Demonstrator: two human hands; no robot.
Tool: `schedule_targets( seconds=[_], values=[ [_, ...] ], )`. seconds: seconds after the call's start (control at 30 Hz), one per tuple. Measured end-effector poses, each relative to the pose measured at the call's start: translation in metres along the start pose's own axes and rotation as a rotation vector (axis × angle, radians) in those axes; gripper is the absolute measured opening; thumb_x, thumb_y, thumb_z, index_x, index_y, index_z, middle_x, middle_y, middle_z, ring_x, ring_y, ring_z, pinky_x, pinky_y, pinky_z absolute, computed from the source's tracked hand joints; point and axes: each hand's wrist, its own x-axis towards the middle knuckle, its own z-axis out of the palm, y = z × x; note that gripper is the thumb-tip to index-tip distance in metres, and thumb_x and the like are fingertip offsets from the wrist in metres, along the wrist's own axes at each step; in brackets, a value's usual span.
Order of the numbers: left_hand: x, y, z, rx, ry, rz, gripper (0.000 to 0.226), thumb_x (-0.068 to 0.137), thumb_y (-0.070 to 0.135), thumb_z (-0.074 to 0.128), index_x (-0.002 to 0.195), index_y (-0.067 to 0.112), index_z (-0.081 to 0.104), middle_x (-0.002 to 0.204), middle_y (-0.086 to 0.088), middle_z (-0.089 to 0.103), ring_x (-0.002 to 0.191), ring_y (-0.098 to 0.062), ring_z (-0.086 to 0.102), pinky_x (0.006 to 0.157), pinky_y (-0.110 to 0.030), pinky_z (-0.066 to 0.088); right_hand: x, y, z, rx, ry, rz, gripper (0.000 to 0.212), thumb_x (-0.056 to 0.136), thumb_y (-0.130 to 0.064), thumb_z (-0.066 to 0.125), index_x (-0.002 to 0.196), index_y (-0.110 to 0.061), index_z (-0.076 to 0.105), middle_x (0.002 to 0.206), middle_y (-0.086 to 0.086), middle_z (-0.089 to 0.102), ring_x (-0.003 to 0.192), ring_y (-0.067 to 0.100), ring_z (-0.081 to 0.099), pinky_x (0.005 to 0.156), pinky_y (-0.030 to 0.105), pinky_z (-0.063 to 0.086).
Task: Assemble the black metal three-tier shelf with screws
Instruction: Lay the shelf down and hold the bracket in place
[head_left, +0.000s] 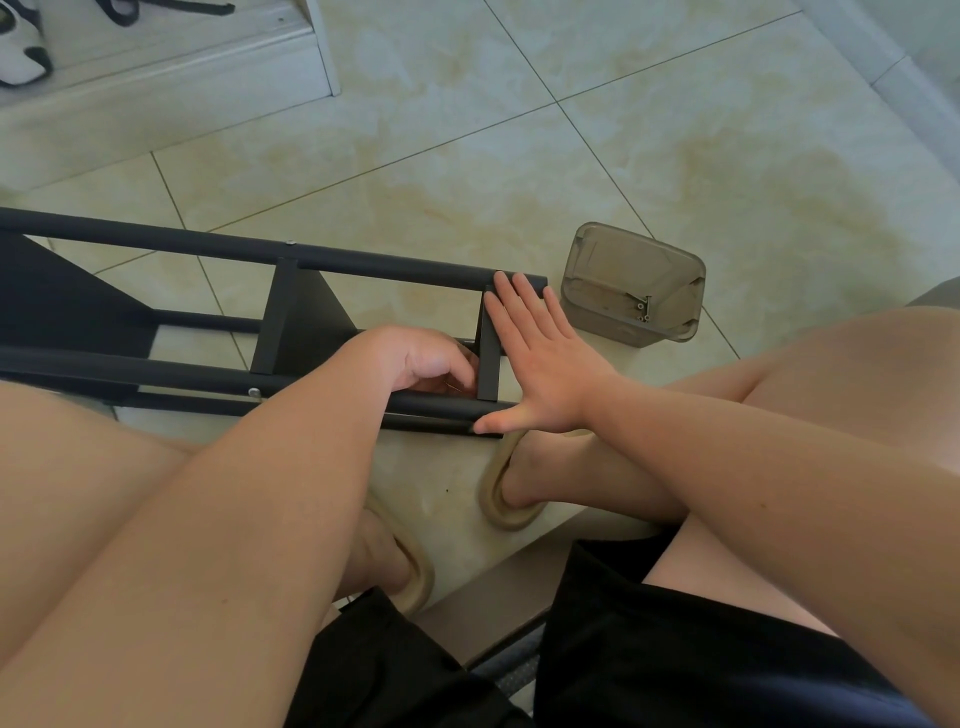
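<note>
Head view, moderately bright under soft, diffuse light whose source cannot be placed. The tile floor carries a green-yellow cast and only a faint sheen, with no hard glare. Shadows are weak and blurred at the edges, deepest under the shelf and beside the plastic box. The shelf's black panels and the shorts sink to near-featureless dark. Wide-angle distortion bows the tile joints toward the edges and swells the forearms at the lower border. Centre sharp; edges slightly soft.
</note>
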Motion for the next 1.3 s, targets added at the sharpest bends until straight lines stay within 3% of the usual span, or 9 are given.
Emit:
schedule_targets(
  seconds=[0.13,0.27,0.4,0.57,0.67,0.8,0.9,1.1,1.3],
  values=[
    [-0.0004,-0.0006,0.0000,-0.033,-0.013,-0.011,0.026,0.090,0.007,0.062,0.114,0.005,0.072,0.105,-0.012,0.073,0.095,-0.025,0.068,0.090,-0.037,0.053,-0.0005,0.0001,-0.0002,-0.004,0.003,-0.002,0.140,0.067,-0.100,0.029,0.160,-0.004,-0.012,0.167,0.015,-0.023,0.153,0.031,-0.025,0.125,0.050,-0.013],
    [-0.0018,0.0009,-0.0004,0.047,0.019,-0.094,0.024,0.090,0.015,0.065,0.112,0.009,0.073,0.100,-0.015,0.074,0.080,-0.029,0.071,0.071,-0.035,0.059,-0.0007,0.0002,0.0003,0.000,0.003,-0.002,0.140,0.067,-0.100,0.028,0.160,-0.004,-0.012,0.167,0.014,-0.023,0.153,0.031,-0.026,0.125,0.050,-0.013],
    [-0.0001,0.0003,-0.0005,0.120,0.039,-0.067,0.029,0.086,0.019,0.068,0.112,0.008,0.074,0.102,-0.016,0.071,0.087,-0.029,0.066,0.089,-0.042,0.054,-0.0008,0.0002,0.0005,0.003,0.002,0.000,0.140,0.066,-0.100,0.028,0.160,-0.004,-0.014,0.166,0.014,-0.025,0.153,0.030,-0.027,0.125,0.049,-0.014],
    [-0.0023,0.0015,0.0022,0.039,-0.003,-0.010,0.024,0.091,0.005,0.061,0.112,0.008,0.073,0.108,-0.011,0.073,0.095,-0.023,0.065,0.094,-0.035,0.049,-0.0008,0.0000,0.0005,0.002,0.010,-0.002,0.140,0.066,-0.100,0.028,0.160,-0.004,-0.012,0.167,0.014,-0.023,0.153,0.031,-0.025,0.125,0.050,-0.013],
    [-0.0018,0.0001,-0.0002,-0.026,-0.033,-0.002,0.024,0.091,-0.003,0.056,0.106,0.008,0.072,0.105,-0.009,0.072,0.093,-0.021,0.066,0.083,-0.029,0.052,-0.0009,0.0000,0.0006,0.007,0.009,0.000,0.140,0.066,-0.100,0.029,0.160,-0.005,-0.013,0.167,0.014,-0.023,0.153,0.030,-0.026,0.125,0.049,-0.014],
    [0.0007,-0.0025,-0.0022,-0.076,-0.051,-0.045,0.031,0.092,0.006,0.058,0.120,0.008,0.070,0.121,-0.015,0.069,0.106,-0.029,0.066,0.100,-0.043,0.053,-0.0008,-0.0003,0.0008,0.009,0.012,-0.005,0.139,0.067,-0.099,0.030,0.160,-0.005,-0.013,0.167,0.013,-0.023,0.153,0.030,-0.026,0.124,0.048,-0.015],
    [-0.0009,-0.0018,0.0001,-0.059,-0.033,-0.111,0.029,0.092,0.015,0.064,0.119,0.015,0.072,0.108,-0.010,0.073,0.103,-0.030,0.069,0.091,-0.044,0.058,-0.0008,-0.0001,0.0008,0.010,0.019,-0.007,0.139,0.068,-0.099,0.031,0.160,-0.004,-0.012,0.167,0.014,-0.022,0.153,0.030,-0.026,0.124,0.048,-0.015],
    [-0.0047,0.0031,0.0031,0.027,-0.014,-0.033,0.020,0.091,0.010,0.064,0.109,0.010,0.073,0.082,-0.006,0.072,0.073,-0.021,0.066,0.072,-0.030,0.055,-0.0008,0.0000,0.0005,0.005,0.013,-0.004,0.140,0.067,-0.100,0.030,0.160,-0.004,-0.013,0.167,0.014,-0.023,0.153,0.030,-0.026,0.124,0.048,-0.015],
    [-0.0008,0.0000,0.0023,-0.003,-0.036,-0.006,0.020,0.090,0.001,0.059,0.103,0.009,0.073,0.100,-0.012,0.070,0.096,-0.027,0.063,0.089,-0.034,0.048,-0.0013,0.0004,0.0002,0.004,0.006,0.001,0.140,0.067,-0.100,0.029,0.160,-0.005,-0.014,0.166,0.013,-0.024,0.152,0.030,-0.027,0.124,0.049,-0.014]
  ],
)
